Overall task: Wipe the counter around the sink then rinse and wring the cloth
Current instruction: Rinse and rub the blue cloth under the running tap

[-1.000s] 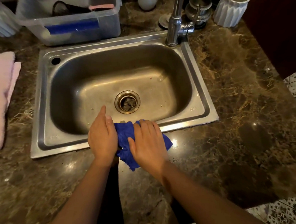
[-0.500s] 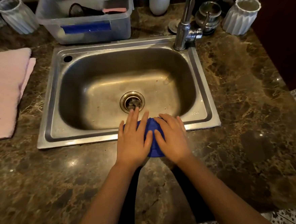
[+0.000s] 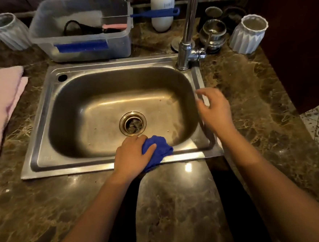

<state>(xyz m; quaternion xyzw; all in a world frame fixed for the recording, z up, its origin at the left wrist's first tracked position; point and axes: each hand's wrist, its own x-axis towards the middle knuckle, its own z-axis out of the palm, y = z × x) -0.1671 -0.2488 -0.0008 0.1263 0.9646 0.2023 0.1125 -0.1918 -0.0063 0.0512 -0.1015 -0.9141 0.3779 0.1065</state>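
Blue cloth [image 3: 158,151] bunched in left hand [image 3: 132,155] on sink [image 3: 109,165] front rim; right hand [image 3: 213,110] loose, empty, reaching faucetward [image 3: 186,49]. Better to keep cloth over the basin, probably.

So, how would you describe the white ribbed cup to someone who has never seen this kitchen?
Find the steel sink, then its faucet at the far right corner. Right of the faucet, past the small metal pots, stands the white ribbed cup. It is opaque white, unlike the clear ribbed glass far left.
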